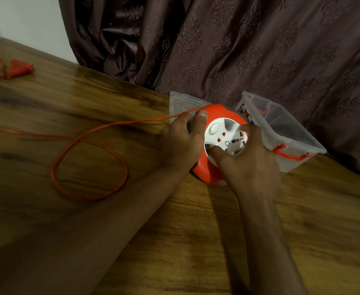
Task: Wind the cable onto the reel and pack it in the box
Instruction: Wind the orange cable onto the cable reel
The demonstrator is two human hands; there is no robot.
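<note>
Item: orange extension-cord reel (212, 167), white socket face (225, 137) up, lying on the wood surface (132, 220) just in front of the box. I log my left hand (181, 141) gripping its rim, thumb by the point where the orange cable (89, 133) enters; my right hand (247, 158) has curled fingers on the socket face, gripping it to turn, I judge. Cable: mostly unwound, one loose loop on the surface, running far left to the plug (20, 68). Clear plastic box (281, 133), orange latches, open, behind the reel to the right; its lid (183, 103) beside it, against the curtain (238, 43). Step: winding, early. Next calls for steady turns while the left hand guides slack, watching the loop for snags
</note>
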